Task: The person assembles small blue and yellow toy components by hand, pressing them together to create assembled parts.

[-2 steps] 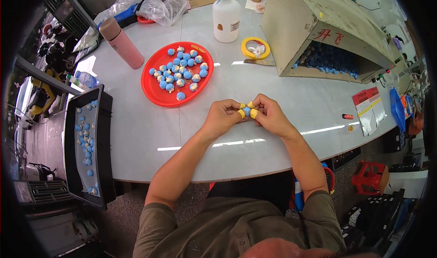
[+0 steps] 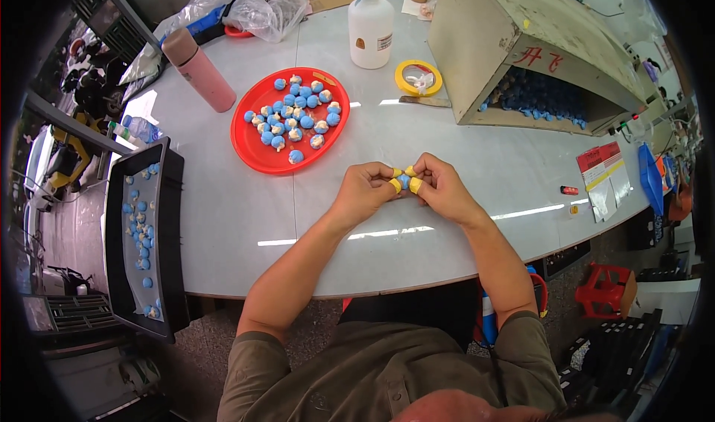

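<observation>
My left hand (image 2: 365,191) and my right hand (image 2: 439,186) meet above the white table (image 2: 238,221), fingertips pressed together around one small blue ball (image 2: 404,179). Yellow covers sit on several fingertips of both hands. Behind and to the left of the hands lies a red round tray (image 2: 261,154) with several blue and cream balls in it. Most of the held ball is hidden by my fingers.
A black tray (image 2: 175,221) with several blue balls hangs at the table's left edge. Behind stand a pink flask (image 2: 199,70), a white glue bottle (image 2: 371,29), a yellow tape ring (image 2: 418,78) and a beige box (image 2: 521,42) open on blue balls. Plastic bags (image 2: 261,5) lie far back.
</observation>
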`<action>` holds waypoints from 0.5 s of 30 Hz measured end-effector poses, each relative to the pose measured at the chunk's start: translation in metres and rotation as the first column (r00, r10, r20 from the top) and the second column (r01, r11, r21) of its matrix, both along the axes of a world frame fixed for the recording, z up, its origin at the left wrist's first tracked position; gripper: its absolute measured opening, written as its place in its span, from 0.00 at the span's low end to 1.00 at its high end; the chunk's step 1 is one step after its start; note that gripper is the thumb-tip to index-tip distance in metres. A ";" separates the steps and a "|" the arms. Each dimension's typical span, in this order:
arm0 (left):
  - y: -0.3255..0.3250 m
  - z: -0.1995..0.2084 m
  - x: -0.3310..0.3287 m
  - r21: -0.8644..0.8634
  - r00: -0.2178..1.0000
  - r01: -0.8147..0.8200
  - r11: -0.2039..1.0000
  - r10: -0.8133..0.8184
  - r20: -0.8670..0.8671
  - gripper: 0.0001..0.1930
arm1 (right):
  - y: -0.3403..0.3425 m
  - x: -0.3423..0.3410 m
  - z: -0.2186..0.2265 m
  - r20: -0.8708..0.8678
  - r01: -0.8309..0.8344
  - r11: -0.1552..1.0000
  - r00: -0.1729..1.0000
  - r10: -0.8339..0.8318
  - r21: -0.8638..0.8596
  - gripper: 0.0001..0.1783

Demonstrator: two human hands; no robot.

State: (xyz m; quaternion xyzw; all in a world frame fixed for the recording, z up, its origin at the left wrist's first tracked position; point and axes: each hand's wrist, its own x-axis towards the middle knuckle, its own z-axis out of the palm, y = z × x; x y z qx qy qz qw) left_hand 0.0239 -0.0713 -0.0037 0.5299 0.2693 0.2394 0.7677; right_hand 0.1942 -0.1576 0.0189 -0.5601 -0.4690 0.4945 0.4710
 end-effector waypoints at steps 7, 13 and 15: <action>-0.001 -0.002 -0.001 0.079 1.000 -0.015 0.997 0.017 -0.015 0.08 | 0.000 -0.002 0.000 0.005 0.008 1.000 1.000 -0.008 0.003 0.05; -0.002 -0.004 -0.001 0.122 1.000 -0.020 0.992 0.022 -0.020 0.07 | 0.000 -0.002 -0.002 -0.002 0.018 1.000 1.000 -0.018 0.006 0.05; -0.003 -0.004 0.000 0.121 1.000 -0.020 0.992 0.022 -0.020 0.07 | 0.000 -0.001 -0.004 -0.014 0.022 1.000 1.000 -0.022 0.000 0.05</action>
